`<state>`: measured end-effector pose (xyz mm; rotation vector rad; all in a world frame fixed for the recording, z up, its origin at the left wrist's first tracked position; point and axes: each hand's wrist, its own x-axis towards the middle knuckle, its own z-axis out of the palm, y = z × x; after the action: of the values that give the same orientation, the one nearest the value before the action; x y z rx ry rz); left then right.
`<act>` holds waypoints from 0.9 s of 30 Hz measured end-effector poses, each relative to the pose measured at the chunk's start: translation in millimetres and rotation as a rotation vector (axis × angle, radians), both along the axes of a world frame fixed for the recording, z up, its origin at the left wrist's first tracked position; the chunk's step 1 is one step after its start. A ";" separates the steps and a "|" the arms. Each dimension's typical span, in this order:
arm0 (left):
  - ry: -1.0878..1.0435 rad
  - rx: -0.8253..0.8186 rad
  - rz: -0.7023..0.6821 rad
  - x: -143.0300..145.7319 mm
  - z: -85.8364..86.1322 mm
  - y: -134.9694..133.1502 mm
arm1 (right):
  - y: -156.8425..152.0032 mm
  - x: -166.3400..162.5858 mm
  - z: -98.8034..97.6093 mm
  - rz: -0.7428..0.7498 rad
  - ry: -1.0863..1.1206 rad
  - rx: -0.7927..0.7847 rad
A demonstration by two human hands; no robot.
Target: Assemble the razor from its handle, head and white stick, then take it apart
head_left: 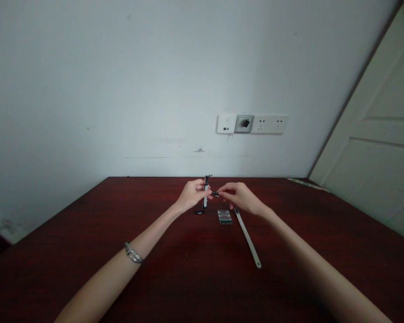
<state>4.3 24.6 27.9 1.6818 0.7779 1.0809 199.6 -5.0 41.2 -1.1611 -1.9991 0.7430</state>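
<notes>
My left hand (190, 196) is closed around a slim white-and-black stick-like tool (205, 195), held nearly upright above the table. My right hand (239, 197) pinches a small dark piece (215, 193) between thumb and fingertips, close to the left fingertips. Whether that piece touches the tool I cannot tell. Below the left hand lies another small black part (199, 212). A clear flat plastic case (225, 217) with something green along its near edge rests under the right hand. Beside it is a long pale handle (248, 240) with a hole at its near end and a dark far end.
The dark red wooden table (175, 278) runs up to a pale wall with a row of sockets and switch plates (252, 124). A flat pale strip (308, 184) lies at the far right edge, near a white panelled door (384, 134).
</notes>
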 end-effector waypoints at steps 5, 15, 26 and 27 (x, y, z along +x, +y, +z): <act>0.000 -0.003 -0.006 -0.6 -2.0 1.7 | -1.8 -3.5 0.2 0.022 -0.008 0.041; -0.009 0.036 0.009 -1.5 -2.3 2.4 | -0.8 -5.2 -3.4 0.008 0.118 -0.023; -0.064 0.067 0.066 -4.5 1.2 2.2 | -1.1 -5.2 -3.7 0.001 0.109 0.140; -0.064 0.068 0.065 -4.6 0.6 2.8 | -0.7 -5.2 -4.2 0.002 0.109 0.155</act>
<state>-0.3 27.4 28.6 1.6797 0.7675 1.2123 194.4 -5.7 37.0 -1.0077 -1.9306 0.6263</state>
